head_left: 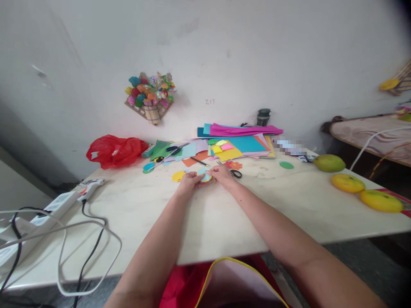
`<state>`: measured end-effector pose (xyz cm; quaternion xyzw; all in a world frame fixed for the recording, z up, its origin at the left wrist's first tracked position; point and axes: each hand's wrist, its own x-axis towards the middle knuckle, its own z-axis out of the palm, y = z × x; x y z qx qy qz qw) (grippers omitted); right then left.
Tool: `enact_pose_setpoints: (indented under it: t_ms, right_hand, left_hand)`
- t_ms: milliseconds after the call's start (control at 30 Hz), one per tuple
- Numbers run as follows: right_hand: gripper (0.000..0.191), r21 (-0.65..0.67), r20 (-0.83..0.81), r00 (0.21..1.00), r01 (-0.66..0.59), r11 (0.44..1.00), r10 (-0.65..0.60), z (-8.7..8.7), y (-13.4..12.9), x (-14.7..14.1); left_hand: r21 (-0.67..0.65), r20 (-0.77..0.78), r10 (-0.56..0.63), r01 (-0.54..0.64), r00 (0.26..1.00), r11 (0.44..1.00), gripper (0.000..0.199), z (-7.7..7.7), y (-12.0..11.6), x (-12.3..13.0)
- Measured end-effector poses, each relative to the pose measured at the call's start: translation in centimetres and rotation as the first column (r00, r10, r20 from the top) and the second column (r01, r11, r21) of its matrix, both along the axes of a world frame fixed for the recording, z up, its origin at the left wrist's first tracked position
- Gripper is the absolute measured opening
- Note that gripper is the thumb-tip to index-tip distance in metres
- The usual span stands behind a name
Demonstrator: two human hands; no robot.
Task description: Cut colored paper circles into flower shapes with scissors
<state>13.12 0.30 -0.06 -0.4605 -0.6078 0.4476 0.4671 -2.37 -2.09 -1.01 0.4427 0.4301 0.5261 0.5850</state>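
Both hands meet at a small light-blue paper cutout [204, 173] with a pale yellow edge showing under it. My left hand [192, 180] grips it from the left, fingers closed on the paper. From the right, my right hand [221, 174] pinches its other edge. Left of my left hand lies a yellow paper flower [178, 176]. Just beyond my right hand are an orange-red paper flower [233, 165] and black-handled scissors [236, 173], partly hidden by that hand. A dark pen [199, 161] lies behind the cutout.
Coloured paper sheets [247, 144] are stacked at the back, with a second pair of scissors [176, 149] to their left. A red plastic bag [117, 150] sits back left. A power strip [48, 216] and glue gun [91, 188] trail cables at left. Mangoes [348, 183] lie at right.
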Motion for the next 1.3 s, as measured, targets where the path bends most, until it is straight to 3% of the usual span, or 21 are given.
enact_pose_setpoints:
  t_ms: [867, 1167, 1300]
  right_hand:
    - [0.027, 0.007, 0.006, 1.0, -0.026, 1.0, 0.026, -0.34, 0.23, 0.23]
    - [0.039, -0.11, -0.222, 0.972, -0.106, 0.988, 0.08, 0.25, -0.05, 0.33]
    - [0.034, -0.116, -0.207, 0.974, -0.123, 0.986, 0.097, 0.33, -0.1, 0.37]
  left_hand:
    - [0.036, -0.073, 0.034, -0.031, 0.997, 0.999, 0.025, -0.11, 0.05, 0.07]
    - [0.065, -0.063, 0.037, -0.033, 0.997, 0.997, 0.032, 0.07, 0.02, -0.05]
    - [0.077, -0.065, 0.039, -0.034, 0.997, 0.996, 0.035, 0.02, 0.05, -0.02]
